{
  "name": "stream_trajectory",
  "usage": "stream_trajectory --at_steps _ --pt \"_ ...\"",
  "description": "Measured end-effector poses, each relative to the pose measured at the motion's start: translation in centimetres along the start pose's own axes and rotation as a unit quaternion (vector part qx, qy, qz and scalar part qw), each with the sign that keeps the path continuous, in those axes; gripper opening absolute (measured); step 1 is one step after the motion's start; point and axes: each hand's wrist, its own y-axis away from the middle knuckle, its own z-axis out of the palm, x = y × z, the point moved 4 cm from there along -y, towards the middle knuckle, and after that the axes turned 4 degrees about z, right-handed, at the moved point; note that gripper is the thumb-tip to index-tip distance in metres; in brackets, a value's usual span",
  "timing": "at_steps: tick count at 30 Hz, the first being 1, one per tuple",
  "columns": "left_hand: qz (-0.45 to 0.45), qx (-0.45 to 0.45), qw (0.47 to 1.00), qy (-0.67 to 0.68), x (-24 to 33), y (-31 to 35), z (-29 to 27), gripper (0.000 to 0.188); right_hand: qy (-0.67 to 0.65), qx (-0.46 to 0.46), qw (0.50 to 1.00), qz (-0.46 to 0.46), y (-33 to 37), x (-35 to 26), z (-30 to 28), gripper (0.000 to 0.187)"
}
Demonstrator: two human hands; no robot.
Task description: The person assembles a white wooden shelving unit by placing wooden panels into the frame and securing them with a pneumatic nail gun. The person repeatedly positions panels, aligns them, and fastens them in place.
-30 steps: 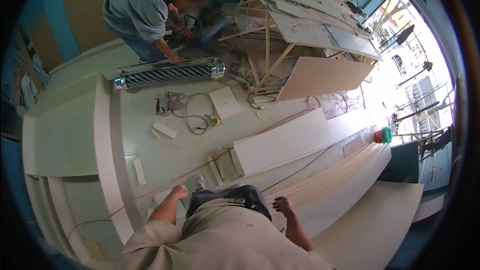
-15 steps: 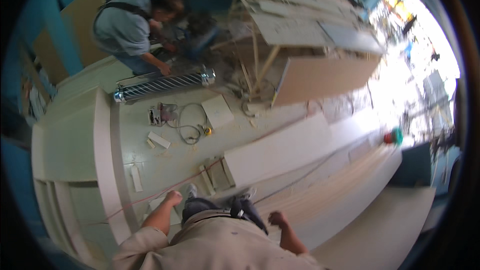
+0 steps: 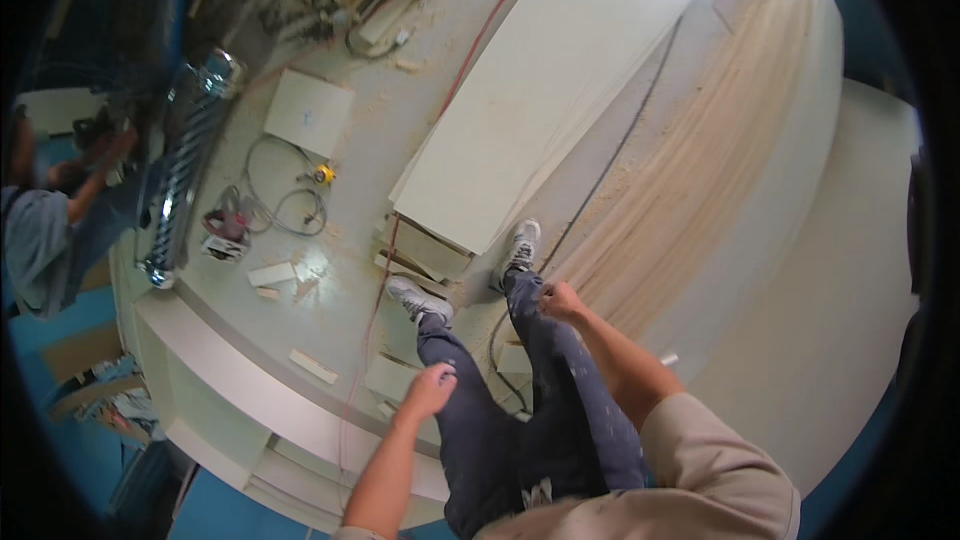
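Note:
My left hand (image 3: pixel 431 388) hangs beside my left thigh, its fingers curled in and nothing seen in them. My right hand (image 3: pixel 563 302) is in front of my right leg with the fingers folded into a loose fist, also without a visible object. Both hands are apart from the boards. Past my feet lies a stack of long white panels (image 3: pixel 510 100), its near end raised on short wooden blocks (image 3: pixel 420 250). To the right of my right hand extends a row of long pale wood strips (image 3: pixel 700 150).
A red cord (image 3: pixel 455 90) and a dark cable (image 3: pixel 610 160) cross the floor. At left are a red power tool (image 3: pixel 230 217), a coiled hose (image 3: pixel 268 210), a square board (image 3: pixel 309 112), a shiny striped cylinder (image 3: pixel 185 170) and a co-worker (image 3: pixel 60 230). A long white cabinet frame (image 3: pixel 260 380) borders the lower left.
My view has swung right and down, so the cylinder and co-worker now appear farther left. One foot is now ahead of the other. Both hands remain closed.

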Motion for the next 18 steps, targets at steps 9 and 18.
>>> stream_trajectory --at_steps 9,18 --pt "0.021 0.236 0.950 -0.203 -13.9 -34.7 -12.2 0.043 -0.070 0.148 0.984 0.068 -27.1 1.2 9.4 0.036" --pt "0.027 0.214 0.965 -0.152 -15.3 -47.0 -12.5 0.072 -0.567 0.054 0.818 0.086 -31.1 -1.9 11.3 0.041"
